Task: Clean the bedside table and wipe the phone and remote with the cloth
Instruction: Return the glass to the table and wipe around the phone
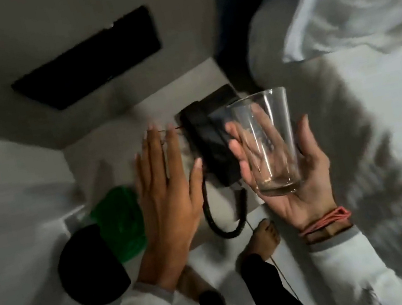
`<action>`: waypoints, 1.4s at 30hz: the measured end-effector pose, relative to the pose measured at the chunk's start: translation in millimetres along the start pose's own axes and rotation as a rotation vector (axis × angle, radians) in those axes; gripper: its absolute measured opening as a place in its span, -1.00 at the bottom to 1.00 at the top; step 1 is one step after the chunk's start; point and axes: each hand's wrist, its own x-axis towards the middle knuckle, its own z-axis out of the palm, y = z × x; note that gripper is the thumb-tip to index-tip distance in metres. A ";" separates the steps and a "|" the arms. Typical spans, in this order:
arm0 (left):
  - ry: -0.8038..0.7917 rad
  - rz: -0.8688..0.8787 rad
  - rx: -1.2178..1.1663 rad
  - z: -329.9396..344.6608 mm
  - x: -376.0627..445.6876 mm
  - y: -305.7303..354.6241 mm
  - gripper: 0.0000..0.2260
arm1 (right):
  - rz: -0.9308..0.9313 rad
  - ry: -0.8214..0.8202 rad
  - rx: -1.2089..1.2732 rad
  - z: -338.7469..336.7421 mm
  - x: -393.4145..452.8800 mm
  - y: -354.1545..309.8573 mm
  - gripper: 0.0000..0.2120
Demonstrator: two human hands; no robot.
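A black corded phone [209,145] lies on the pale bedside table [102,148], its coiled cord [223,226] hanging over the front edge. My left hand [166,190] is flat, palm down, fingers apart, over the table just left of the phone, its thumb near the handset. My right hand [292,176] is palm up to the right of the phone and holds a clear empty glass [268,143] lying tilted in its fingers. A green cloth [120,220] sits bunched at the table's left side. I see no remote; a dark flat object [222,94] behind the phone is blurred.
A black round bin [88,266] stands on the floor at the lower left beside the cloth. The bed with white and patterned covers [368,69] fills the right side. A dark panel [90,61] is on the wall behind. My bare feet [260,238] are below the table.
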 end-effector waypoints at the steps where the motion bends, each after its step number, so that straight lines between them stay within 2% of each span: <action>1: 0.009 -0.087 0.054 3.7 -9.9 -18.1 -0.44 | 0.065 -0.015 -0.064 2.8 2.3 7.6 -0.37; 4: -0.009 -0.383 0.210 18.4 -39.3 -69.8 -0.47 | 0.197 0.030 -0.118 -2.8 21.0 45.6 -0.48; 5: -0.039 -0.467 0.229 25.0 -46.3 -81.9 -0.48 | 0.210 0.062 -0.147 -2.8 24.1 53.8 -0.46; 8: -0.107 -0.594 0.259 48.9 -65.7 -111.1 -0.56 | 0.237 0.062 -0.207 -15.1 33.9 76.6 -0.18; 11: -0.106 -0.561 0.241 72.8 -86.3 -121.6 -0.55 | 0.304 0.063 -0.263 -22.2 38.3 93.1 -0.03; 16: -0.152 -0.532 0.265 87.9 -99.1 -126.8 -0.39 | 0.322 0.080 -0.248 -32.2 42.7 106.9 -0.15; 22: -0.105 -0.523 0.117 83.0 -100.7 -131.1 -0.53 | 0.290 0.126 -0.291 -38.5 52.0 122.4 -0.19; 24: -0.082 -0.450 0.026 71.6 -105.9 -134.2 -0.56 | 0.296 0.135 -0.290 -40.5 53.6 127.7 -0.20; 26: -0.024 -0.434 -0.167 55.7 -113.4 -135.0 -0.60 | 0.312 0.150 -0.276 -43.7 54.8 134.5 -0.21; 29: 0.162 -0.518 -0.491 18.2 -111.9 -132.1 -0.65 | 0.300 0.228 -0.274 -45.8 52.7 154.4 -0.16; 31: 0.272 -0.513 -0.643 -6.6 -94.9 -125.2 -0.66 | 0.279 0.266 -0.313 -40.3 50.7 176.0 -0.10; 33: 0.231 -0.437 -0.698 -24.5 -74.3 -115.5 -0.65 | 0.257 0.272 -0.408 -25.3 50.1 203.0 -0.24; 35: 0.075 -0.387 -0.632 -33.5 -62.8 -104.3 -0.59 | 0.218 0.291 -0.466 -9.5 53.2 224.6 -0.31; 37: -0.018 -0.427 -0.651 -39.1 -60.0 -103.1 -0.58 | 0.206 0.337 -0.395 1.6 54.3 234.1 -0.37; 40: -0.015 -0.400 -0.733 -44.6 -65.8 -111.8 -0.61 | 0.197 0.346 -0.313 14.8 56.4 231.9 -0.48; 42: -0.011 -0.313 -0.737 -46.7 -78.1 -110.1 -0.62 | 0.207 0.336 -0.316 21.6 62.0 228.8 -0.46</action>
